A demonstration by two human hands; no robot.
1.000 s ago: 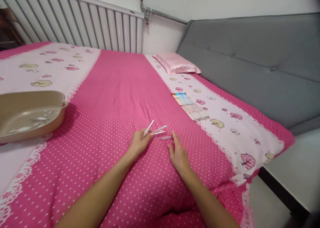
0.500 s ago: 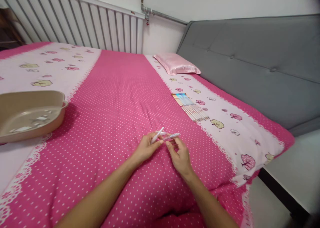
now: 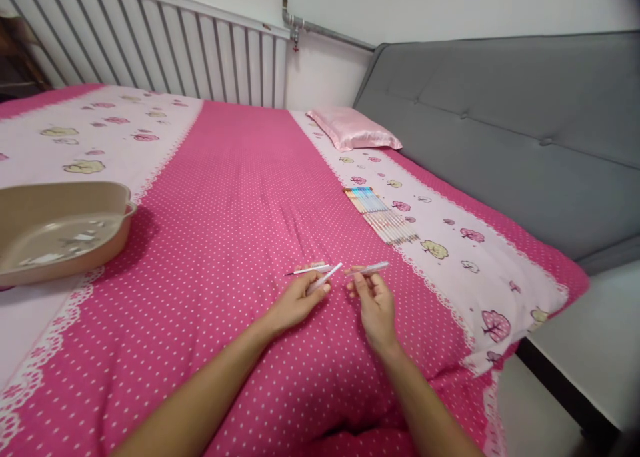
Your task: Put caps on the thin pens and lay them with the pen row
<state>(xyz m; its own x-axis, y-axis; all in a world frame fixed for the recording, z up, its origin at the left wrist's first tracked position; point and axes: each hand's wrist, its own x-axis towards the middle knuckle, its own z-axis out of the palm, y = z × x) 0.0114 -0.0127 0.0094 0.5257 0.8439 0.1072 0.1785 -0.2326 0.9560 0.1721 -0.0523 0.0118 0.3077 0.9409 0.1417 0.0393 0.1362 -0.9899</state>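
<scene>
My left hand [image 3: 299, 298] is closed around a slim white pen-like barrel [image 3: 326, 278], which slants up to the right from the fingers. A thinner white stick with a dark pointed tip, like a pen refill [image 3: 306, 270], lies across the same fingers and points left. My right hand [image 3: 374, 303] pinches a pale translucent pen barrel [image 3: 374, 268] between thumb and fingers, its end pointing right. A small gap separates the two hands, both just above the polka-dot bedspread [image 3: 240, 243].
A row of slim pens or pencils [image 3: 383, 217] lies on the bedspread ahead to the right. On the left stands a beige basin [image 3: 107, 260] with small white and grey pieces inside. Farther off are a pink pillow [image 3: 353, 129], a grey headboard [image 3: 500, 97] and a radiator [image 3: 200, 50].
My right hand has moved right, away from the left hand, with the translucent barrel in it. The dark-tipped stick now shows plainly at my left hand.
</scene>
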